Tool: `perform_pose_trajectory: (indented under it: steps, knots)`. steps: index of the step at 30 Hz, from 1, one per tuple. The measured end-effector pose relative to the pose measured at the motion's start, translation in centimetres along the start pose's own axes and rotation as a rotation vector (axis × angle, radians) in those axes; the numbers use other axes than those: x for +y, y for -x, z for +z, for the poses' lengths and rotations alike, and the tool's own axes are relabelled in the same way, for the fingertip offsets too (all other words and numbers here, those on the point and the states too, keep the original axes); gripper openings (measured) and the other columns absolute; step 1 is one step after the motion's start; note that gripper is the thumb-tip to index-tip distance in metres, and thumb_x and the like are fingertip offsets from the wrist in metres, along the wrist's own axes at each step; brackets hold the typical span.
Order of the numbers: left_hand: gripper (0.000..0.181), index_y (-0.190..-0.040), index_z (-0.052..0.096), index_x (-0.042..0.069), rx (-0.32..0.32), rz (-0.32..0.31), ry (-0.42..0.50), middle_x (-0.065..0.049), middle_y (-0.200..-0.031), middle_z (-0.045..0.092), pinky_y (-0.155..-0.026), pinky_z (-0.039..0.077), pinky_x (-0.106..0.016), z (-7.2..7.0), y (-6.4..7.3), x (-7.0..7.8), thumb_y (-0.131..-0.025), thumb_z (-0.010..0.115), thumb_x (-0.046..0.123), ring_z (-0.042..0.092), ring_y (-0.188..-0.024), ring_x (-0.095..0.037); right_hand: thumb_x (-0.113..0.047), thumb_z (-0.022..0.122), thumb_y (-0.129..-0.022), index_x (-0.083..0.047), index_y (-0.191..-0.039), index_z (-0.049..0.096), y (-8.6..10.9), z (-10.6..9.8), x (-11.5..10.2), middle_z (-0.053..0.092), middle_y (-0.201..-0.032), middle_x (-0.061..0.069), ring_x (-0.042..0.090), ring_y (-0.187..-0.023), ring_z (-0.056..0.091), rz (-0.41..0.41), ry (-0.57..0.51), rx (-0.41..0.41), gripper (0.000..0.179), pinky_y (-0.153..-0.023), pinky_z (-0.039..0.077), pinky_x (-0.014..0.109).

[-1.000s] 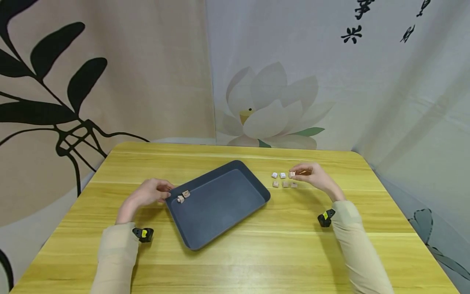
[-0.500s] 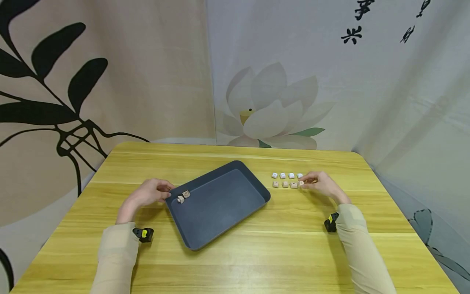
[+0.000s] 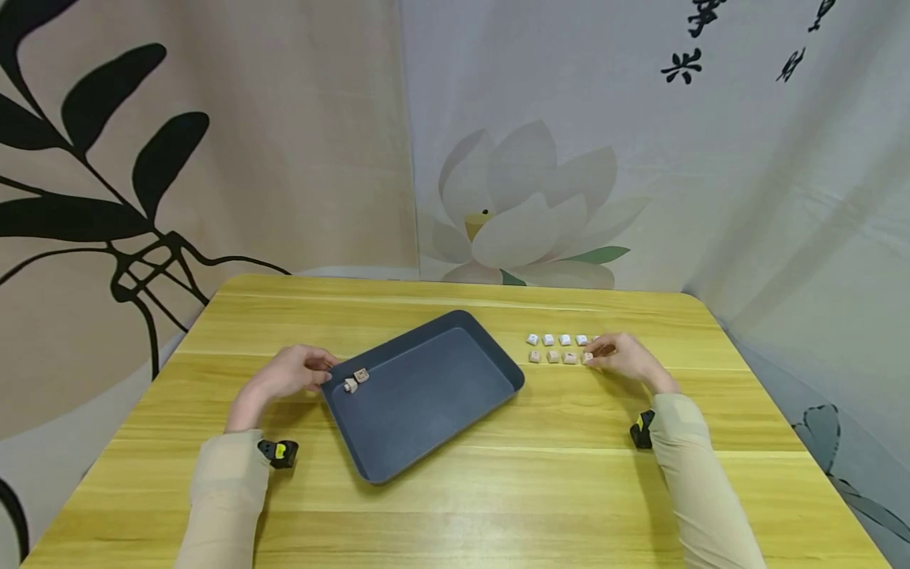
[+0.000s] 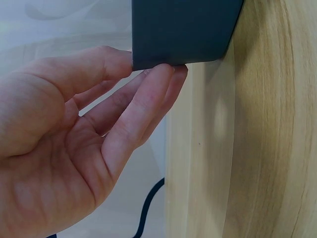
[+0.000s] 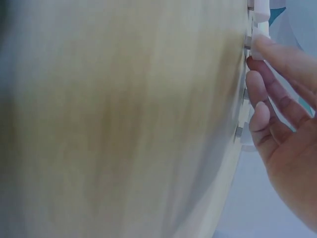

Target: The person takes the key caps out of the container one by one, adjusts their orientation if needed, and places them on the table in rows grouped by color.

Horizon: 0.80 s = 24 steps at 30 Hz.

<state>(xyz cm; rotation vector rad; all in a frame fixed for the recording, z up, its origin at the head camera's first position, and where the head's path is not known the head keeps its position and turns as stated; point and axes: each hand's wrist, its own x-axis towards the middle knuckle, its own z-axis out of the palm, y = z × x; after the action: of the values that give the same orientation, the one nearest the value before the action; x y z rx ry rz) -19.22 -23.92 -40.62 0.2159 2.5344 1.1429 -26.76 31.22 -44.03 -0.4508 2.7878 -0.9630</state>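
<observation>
My left hand (image 3: pixel 293 370) pinches the corner of a dark grey rectangular tray (image 3: pixel 434 395), its thumb at the rim and its fingers against the outer wall in the left wrist view. Two beige keycaps, one upright (image 3: pixel 362 375) and one tipped (image 3: pixel 351 386), lie inside near that corner. To the right of the tray, my right hand (image 3: pixel 626 357) pinches a beige keycap (image 3: pixel 587 358) between thumb and fingertip, at the right end of the nearer row. Other beige keycaps (image 3: pixel 553 357) stand left of it. My fingers hide part of the rows.
A farther row of white keycaps (image 3: pixel 548 340) runs just behind the beige ones. Everything rests on a wooden table (image 3: pixel 512 498). Behind its back edge hangs a printed curtain (image 3: pixel 341 158) with leaves, a lotus and characters.
My right hand has shifted from a keycap in the farther row rightward and nearer, to the end of the beige row. The left hand and tray stay in place.
</observation>
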Motion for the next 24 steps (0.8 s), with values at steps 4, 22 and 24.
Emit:
perform_pose_trajectory:
  steps: [4,22,24]
  knots:
    - [0.030,-0.120,0.058,-0.010,0.000,-0.008,-0.001,-0.027,-0.108,0.064,-0.074,0.060,-0.036,0.0,-0.1,0.0,-0.091,0.054,-0.004,0.067,-0.087,-0.022,-0.012,0.071,-0.083,-0.001,-0.104,0.070,0.1,-0.3,-0.1,0.069,-0.101,0.017,0.015,-0.082,0.059,0.010,0.024,-0.011,0.023,-0.070,0.049,0.022]
    - [0.027,-0.115,0.060,-0.010,0.031,-0.039,-0.026,-0.024,-0.101,0.065,-0.071,0.060,-0.035,0.2,-0.3,0.2,-0.090,0.054,-0.004,0.066,-0.081,-0.022,-0.020,0.059,-0.094,-0.003,-0.120,0.063,-4.2,-0.8,-9.5,0.065,-0.116,0.017,0.030,-0.102,0.060,-0.143,-0.058,0.049,0.031,-0.089,0.053,0.046]
    - [0.026,-0.115,0.060,-0.009,0.036,-0.041,-0.029,-0.023,-0.100,0.065,-0.071,0.060,-0.034,0.3,-0.4,0.1,-0.090,0.055,-0.004,0.066,-0.081,-0.021,-0.018,0.060,-0.094,-0.003,-0.116,0.066,-5.4,0.4,-11.6,0.067,-0.113,0.015,0.028,-0.100,0.061,-0.207,-0.091,0.051,0.028,-0.089,0.053,0.044]
